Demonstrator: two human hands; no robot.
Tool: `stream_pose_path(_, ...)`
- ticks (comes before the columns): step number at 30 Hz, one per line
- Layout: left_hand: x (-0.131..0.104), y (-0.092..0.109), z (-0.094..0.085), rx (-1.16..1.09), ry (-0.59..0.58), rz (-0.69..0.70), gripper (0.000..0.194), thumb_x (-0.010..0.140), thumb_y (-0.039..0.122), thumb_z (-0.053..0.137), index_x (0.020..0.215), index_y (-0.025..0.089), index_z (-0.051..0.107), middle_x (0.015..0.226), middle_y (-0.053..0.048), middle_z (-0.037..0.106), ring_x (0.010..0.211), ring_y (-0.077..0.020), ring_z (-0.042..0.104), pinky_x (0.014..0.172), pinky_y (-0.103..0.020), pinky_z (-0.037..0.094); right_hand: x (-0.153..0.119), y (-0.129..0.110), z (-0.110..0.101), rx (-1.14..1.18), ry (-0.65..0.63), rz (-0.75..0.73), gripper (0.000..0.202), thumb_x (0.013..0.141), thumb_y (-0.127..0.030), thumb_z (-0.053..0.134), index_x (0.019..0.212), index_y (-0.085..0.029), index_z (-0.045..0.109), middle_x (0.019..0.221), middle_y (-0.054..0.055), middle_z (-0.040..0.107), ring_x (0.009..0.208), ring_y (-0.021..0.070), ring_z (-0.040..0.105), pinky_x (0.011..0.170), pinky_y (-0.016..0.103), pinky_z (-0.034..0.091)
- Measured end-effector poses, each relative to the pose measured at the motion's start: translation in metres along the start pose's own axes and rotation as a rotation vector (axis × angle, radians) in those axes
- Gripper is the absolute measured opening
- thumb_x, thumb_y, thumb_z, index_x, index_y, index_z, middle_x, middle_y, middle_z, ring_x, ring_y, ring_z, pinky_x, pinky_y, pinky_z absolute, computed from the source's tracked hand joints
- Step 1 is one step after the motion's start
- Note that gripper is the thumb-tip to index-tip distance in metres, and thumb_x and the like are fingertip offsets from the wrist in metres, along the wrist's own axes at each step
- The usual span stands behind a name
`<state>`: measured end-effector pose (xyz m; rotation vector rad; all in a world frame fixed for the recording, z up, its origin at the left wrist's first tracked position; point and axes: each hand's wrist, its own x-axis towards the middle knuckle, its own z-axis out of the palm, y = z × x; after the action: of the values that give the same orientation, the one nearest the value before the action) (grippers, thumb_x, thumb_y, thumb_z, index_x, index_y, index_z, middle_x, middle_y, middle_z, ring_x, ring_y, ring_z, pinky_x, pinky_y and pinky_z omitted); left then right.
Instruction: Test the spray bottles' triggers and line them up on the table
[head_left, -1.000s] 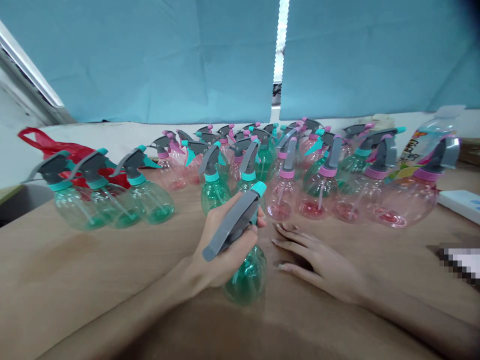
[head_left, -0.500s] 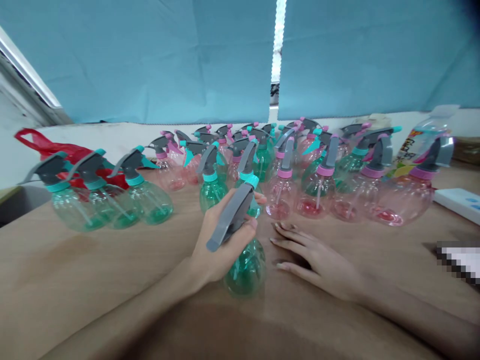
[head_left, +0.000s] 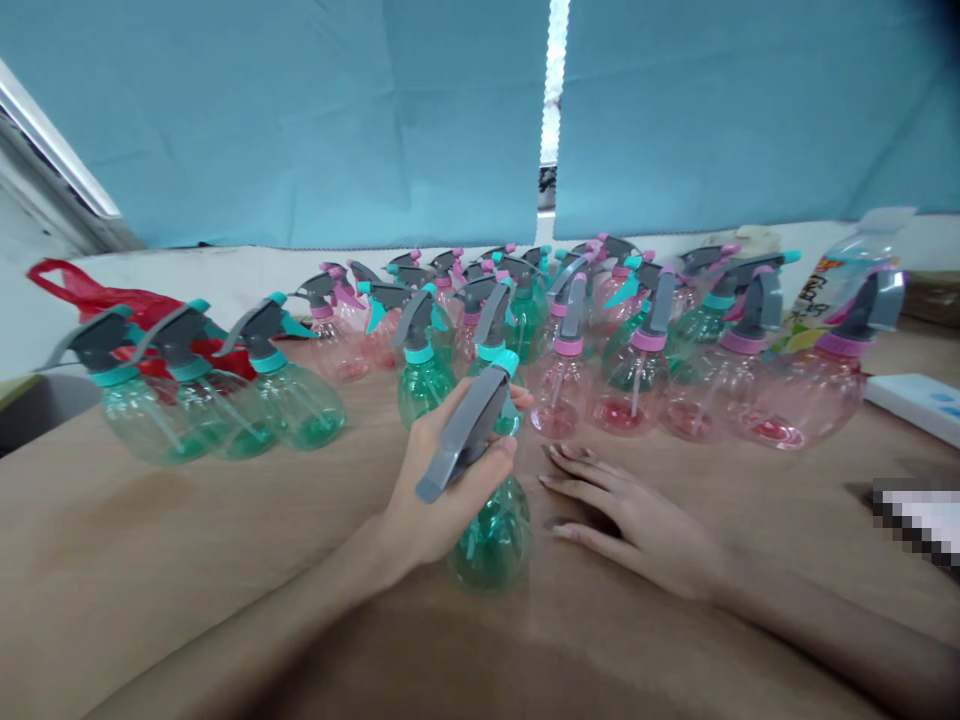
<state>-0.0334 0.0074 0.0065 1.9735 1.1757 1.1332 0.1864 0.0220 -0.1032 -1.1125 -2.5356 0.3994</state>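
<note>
My left hand (head_left: 450, 490) is wrapped round the neck of a green spray bottle (head_left: 491, 545) with a grey trigger head and a turquoise nozzle. The bottle stands upright on the table (head_left: 300, 600), its nozzle turned away from me; my fingers hide its collar. To the right of it, my right hand (head_left: 630, 520) lies on the tabletop, holding nothing, fingers spread. Just beyond stand a green spray bottle (head_left: 424, 392) with a turquoise collar and a pink spray bottle (head_left: 558, 395) with a pink collar.
Many green and pink spray bottles crowd the back. Three green spray bottles (head_left: 180, 425) stand in a row at left, before a red plastic bag (head_left: 97, 290). At right are a labelled clear bottle (head_left: 847, 270), a white box (head_left: 915, 405) and a pixelated object (head_left: 919, 515).
The view has shifted very slightly. Both hands and the held spray bottle stay essentially where they were.
</note>
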Motion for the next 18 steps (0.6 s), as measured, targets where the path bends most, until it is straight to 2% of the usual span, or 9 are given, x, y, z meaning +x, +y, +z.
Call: stream_pose_path(18, -0.0003, -0.0009, 0.0016, 0.012, 0.014, -0.005, 0.032, 0.078, 0.019, 0.052, 0.109, 0.026, 0.058, 0.094, 0.000, 0.066, 0.066, -0.0145, 0.056, 0.064, -0.029, 0.049, -0.0006, 0.0003, 0.0006, 0.019, 0.002, 0.010, 0.053, 0.091, -0.053, 0.045, 0.136, -0.026, 0.047, 0.150, 0.005, 0.034, 0.137, 0.0249, 0.029, 0.111, 0.048, 0.028)
